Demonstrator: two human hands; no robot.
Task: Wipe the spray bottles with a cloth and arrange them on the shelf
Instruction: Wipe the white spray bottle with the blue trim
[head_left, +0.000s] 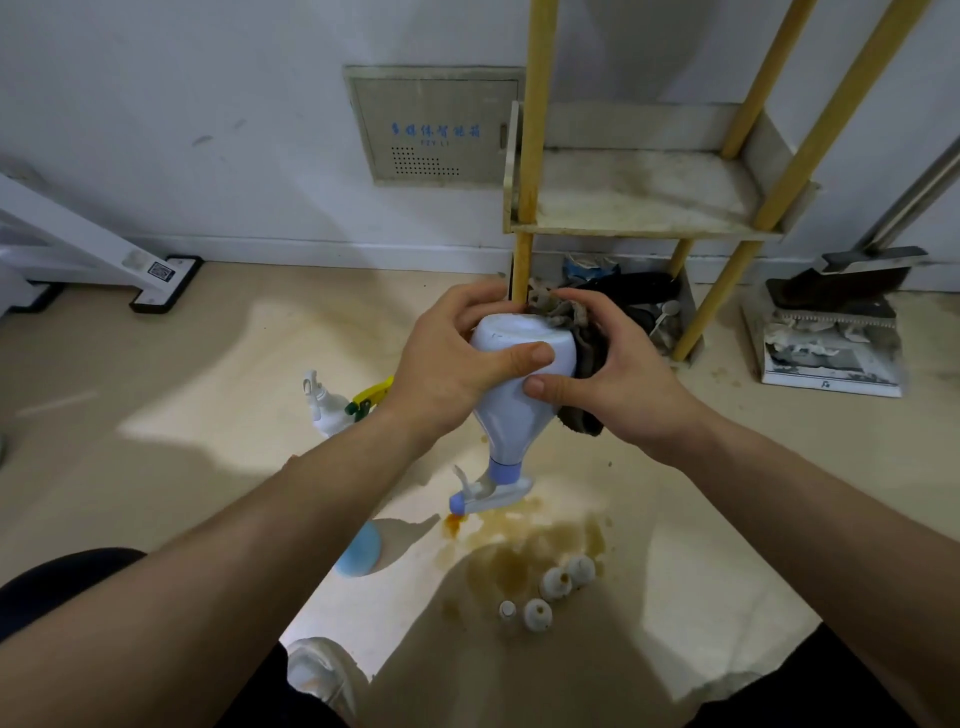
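My left hand (452, 358) grips a pale blue spray bottle (511, 410) held upside down, its trigger head pointing at the floor. My right hand (618, 379) presses a dark grey cloth (584, 358) against the bottle's base and right side, thumb on the bottle. Behind my left wrist a white spray bottle (324, 405) and one with a yellow-green trigger (369, 397) stand on the floor, partly hidden. A blue-bottomed bottle (358, 556) lies under my left forearm. The yellow-framed shelf (639, 228) stands just behind the hands, its middle board bare and stained.
Brown liquid (519, 551) is spilled on the floor below the bottle, with several small white caps (558, 584) in it. A dustpan and brush (836, 322) stand right of the shelf. Clutter fills the shelf's bottom level (618, 291). A white stand (104, 249) is at left.
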